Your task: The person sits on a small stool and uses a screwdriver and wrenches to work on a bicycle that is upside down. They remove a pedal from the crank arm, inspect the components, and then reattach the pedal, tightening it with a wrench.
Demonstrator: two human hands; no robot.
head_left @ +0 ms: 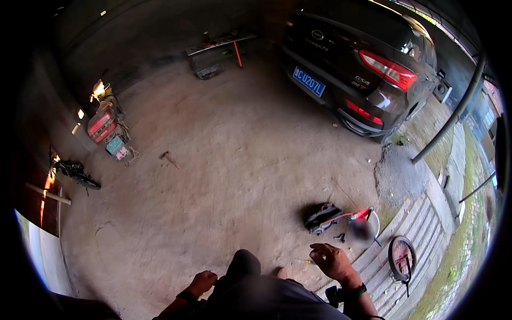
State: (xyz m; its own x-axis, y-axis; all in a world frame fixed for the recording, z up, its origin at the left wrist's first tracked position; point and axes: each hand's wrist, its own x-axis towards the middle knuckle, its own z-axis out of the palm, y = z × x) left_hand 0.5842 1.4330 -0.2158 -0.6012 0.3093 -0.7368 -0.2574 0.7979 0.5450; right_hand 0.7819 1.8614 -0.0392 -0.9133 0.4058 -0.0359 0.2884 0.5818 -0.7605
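Observation:
My left hand point(204, 281) is beside my dark-clothed knee point(245, 261), its fingers curled in and nothing visible in them. Farther out on the right, my right hand point(332, 261) hovers above the floor, fingers apart and slightly bent, holding nothing. Past its fingertips lies a black bag-like object point(322, 216), open side partly turned up. Next to that are a red tool-like object point(362, 214) and a white basin point(375, 224), whose contents are blurred. A small wheel with a tyre point(401, 258) lies right of my right hand, a dark rod across it.
A dark car point(341, 69) stands at the back right, near a grey pole point(453, 114). A hammer point(169, 159) lies on the concrete floor. At left are a red scooter point(102, 125) and a bicycle point(74, 172). A low bench point(220, 45) stands at the back; an orange-handled tool point(238, 55) leans there.

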